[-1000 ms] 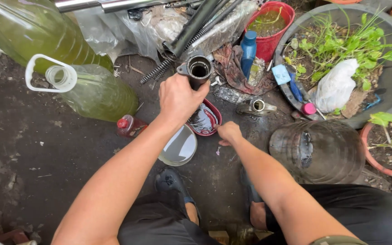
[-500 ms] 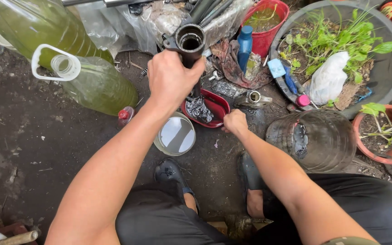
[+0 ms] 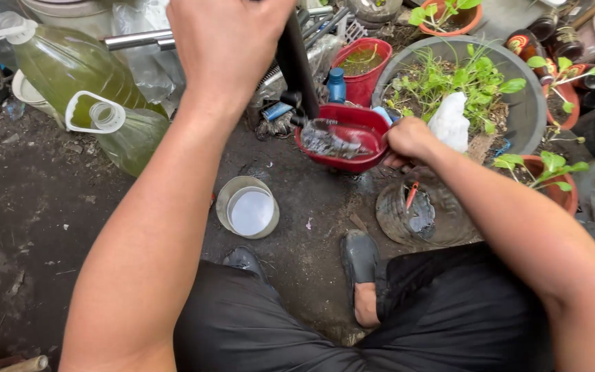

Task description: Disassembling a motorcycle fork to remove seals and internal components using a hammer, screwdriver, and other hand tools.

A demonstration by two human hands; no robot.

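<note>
My left hand [image 3: 225, 48] is gripped round the black tube [image 3: 296, 62], tilted over the red bowl [image 3: 344, 138]. My right hand [image 3: 408, 140] pinches the bowl's rim, held above the ground.

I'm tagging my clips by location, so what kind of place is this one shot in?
Most likely an outdoor yard or garden corner used for messy repair work. The person squats on a dark, stained dirt floor, potted greens crowd the right side, and big plastic jugs of yellowish liquid lie at the left.
</note>
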